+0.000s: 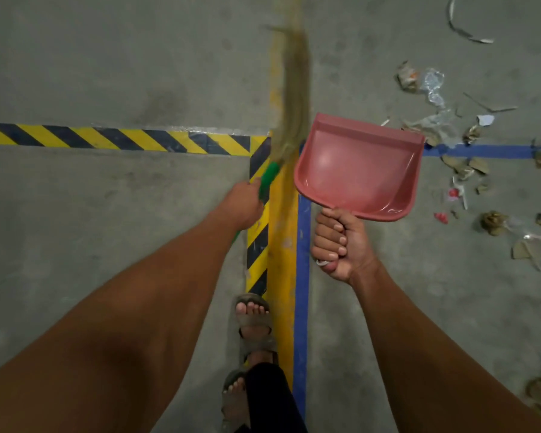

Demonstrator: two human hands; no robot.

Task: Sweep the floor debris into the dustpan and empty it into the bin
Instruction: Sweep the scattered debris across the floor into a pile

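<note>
My left hand (pixel 245 204) grips the green handle of a grass broom (pixel 292 92). Its blurred tan bristles point away from me along the yellow floor line. My right hand (pixel 338 245) is closed around the handle of a pink dustpan (pixel 356 170), held above the floor with its empty scoop facing up. Floor debris (pixel 456 145) lies scattered to the right of the dustpan: crumpled paper, clear plastic wrap, cardboard scraps and small red bits. No bin is in view.
The concrete floor carries yellow-and-black hazard tape (pixel 116 137), a yellow painted line (pixel 283 245) and blue tape (pixel 303 276). My sandalled feet (pixel 252 320) stand on the lines below. A curled strip (pixel 459 26) lies at the top right.
</note>
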